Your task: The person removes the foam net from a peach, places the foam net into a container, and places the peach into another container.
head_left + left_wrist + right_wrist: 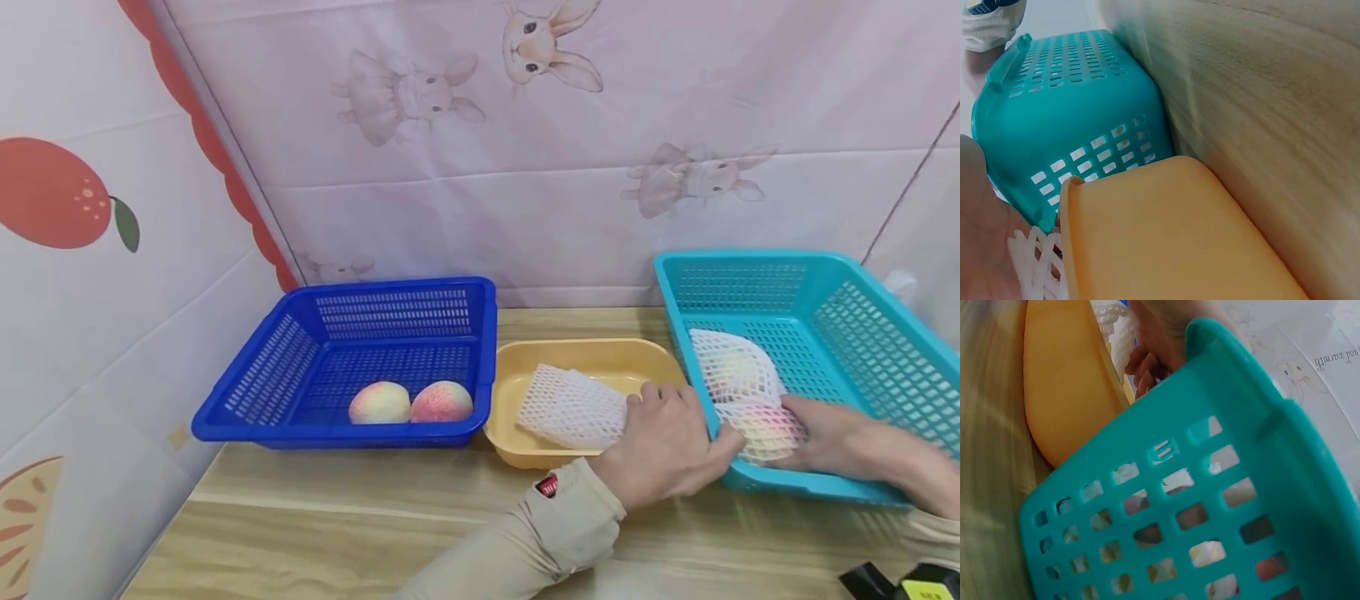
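In the head view my left hand (pixel 667 446) is palm down across the right end of the yellow basin (pixel 510 454) and the near-left rim of the teal basket (pixel 832 482). Its thumb reaches over that rim, tip near a peach, and its loosely bent fingers lie beside white foam nets (pixel 573 407) in the basin. Inside the teal basket my right hand (pixel 843 433) grips a peach in a white foam net (pixel 761 429). Behind it lies another netted peach (pixel 731 367). The left wrist view shows foam net (pixel 1038 262) close to the left palm.
A dark blue basket (pixel 337 433) on the left holds two bare peaches (pixel 380 403). The basin stands between the two baskets on a wooden table (pixel 337 517). A rabbit-patterned wall covering (pixel 450 217) rises behind. A black and yellow object (pixel 926 583) lies at the lower right edge.
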{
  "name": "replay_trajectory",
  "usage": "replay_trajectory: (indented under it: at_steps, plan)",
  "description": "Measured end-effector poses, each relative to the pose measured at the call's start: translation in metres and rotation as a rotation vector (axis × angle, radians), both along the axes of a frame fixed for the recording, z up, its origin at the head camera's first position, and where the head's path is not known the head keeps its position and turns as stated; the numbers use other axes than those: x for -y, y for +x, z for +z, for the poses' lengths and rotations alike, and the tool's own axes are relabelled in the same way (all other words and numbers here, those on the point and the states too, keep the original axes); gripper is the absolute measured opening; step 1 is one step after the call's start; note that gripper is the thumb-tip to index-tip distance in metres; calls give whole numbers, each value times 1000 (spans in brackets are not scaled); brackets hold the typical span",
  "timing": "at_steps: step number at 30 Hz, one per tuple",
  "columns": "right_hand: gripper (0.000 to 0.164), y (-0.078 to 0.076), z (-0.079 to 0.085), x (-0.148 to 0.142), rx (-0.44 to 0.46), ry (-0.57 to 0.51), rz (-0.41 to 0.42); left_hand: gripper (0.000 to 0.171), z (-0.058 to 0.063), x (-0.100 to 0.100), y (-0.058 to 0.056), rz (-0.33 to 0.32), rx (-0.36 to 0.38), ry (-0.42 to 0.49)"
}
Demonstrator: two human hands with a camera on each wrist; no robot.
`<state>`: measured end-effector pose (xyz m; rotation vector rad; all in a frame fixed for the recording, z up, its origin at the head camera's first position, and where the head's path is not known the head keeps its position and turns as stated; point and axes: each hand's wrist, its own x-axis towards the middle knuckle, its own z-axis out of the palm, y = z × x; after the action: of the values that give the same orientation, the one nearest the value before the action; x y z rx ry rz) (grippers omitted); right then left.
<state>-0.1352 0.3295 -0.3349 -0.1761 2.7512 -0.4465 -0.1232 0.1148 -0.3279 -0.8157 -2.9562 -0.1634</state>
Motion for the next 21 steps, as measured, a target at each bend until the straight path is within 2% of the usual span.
replay_trajectory:
  at_steps: [4,12,21]
  plan:
    - [102,0,-2,1,-14,-27,6,52,-1,0,0,-3,-3,-2]
    - [104,0,-1,1,-111,24,8,50,-1,0,0,-8,-6,25]
    - [105,1,2,-2,-151,24,-25,48,0,2,0,-16,40,59]
